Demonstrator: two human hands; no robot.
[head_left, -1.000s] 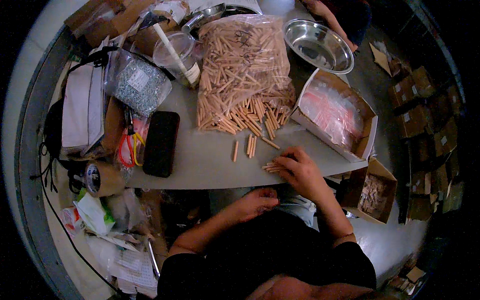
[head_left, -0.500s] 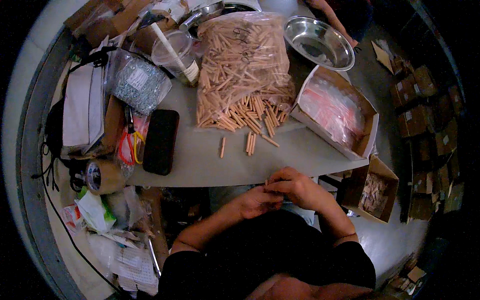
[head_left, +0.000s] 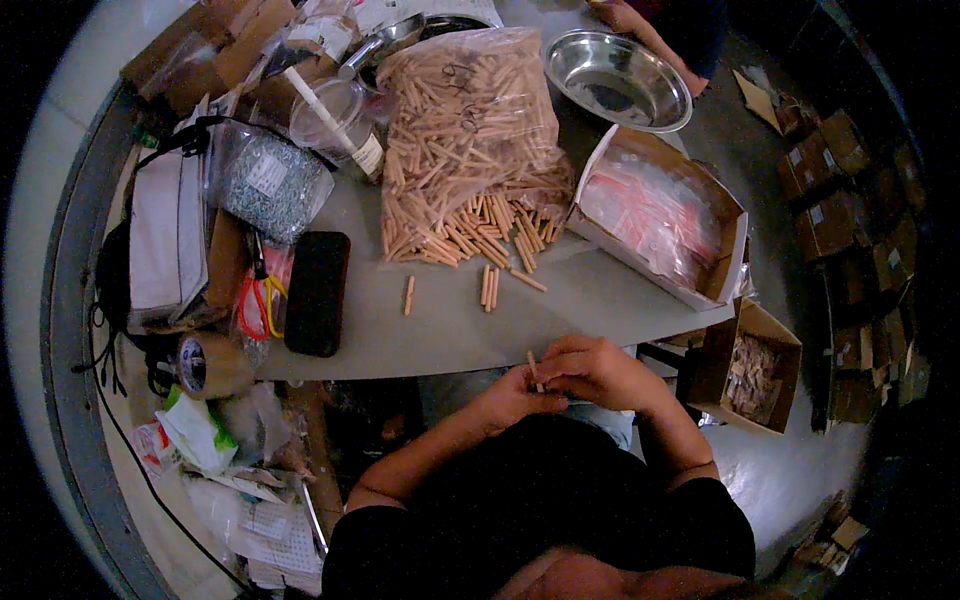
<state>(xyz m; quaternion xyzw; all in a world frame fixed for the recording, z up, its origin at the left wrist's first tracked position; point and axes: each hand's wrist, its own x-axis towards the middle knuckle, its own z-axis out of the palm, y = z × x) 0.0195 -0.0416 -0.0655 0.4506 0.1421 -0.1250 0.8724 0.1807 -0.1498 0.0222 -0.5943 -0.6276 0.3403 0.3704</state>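
My left hand (head_left: 508,402) and my right hand (head_left: 592,374) meet just off the table's near edge, fingers closed together. Between them stands a small wooden dowel (head_left: 533,368), its upper end poking out above the fingertips; the lower part is hidden. On the table ahead lies a lone dowel (head_left: 409,295), with a row of three dowels (head_left: 489,288) to its right. Another dowel (head_left: 528,280) lies slantwise by the mouth of a large clear bag of dowels (head_left: 465,120), from which many spill out.
An open carton of clear and red plastic bags (head_left: 650,215) sits right, a steel bowl (head_left: 620,80) behind it. On the left are a black case (head_left: 318,293), scissors (head_left: 262,300), a bag of screws (head_left: 272,180) and tape (head_left: 212,365). A lower carton (head_left: 750,375) stands at right. Another person's arm (head_left: 655,45) reaches in beyond.
The dowel in my hands now stands more upright and shows more of its length. The lone dowel on the table has shifted left, away from the row of three. The view has moved slightly.
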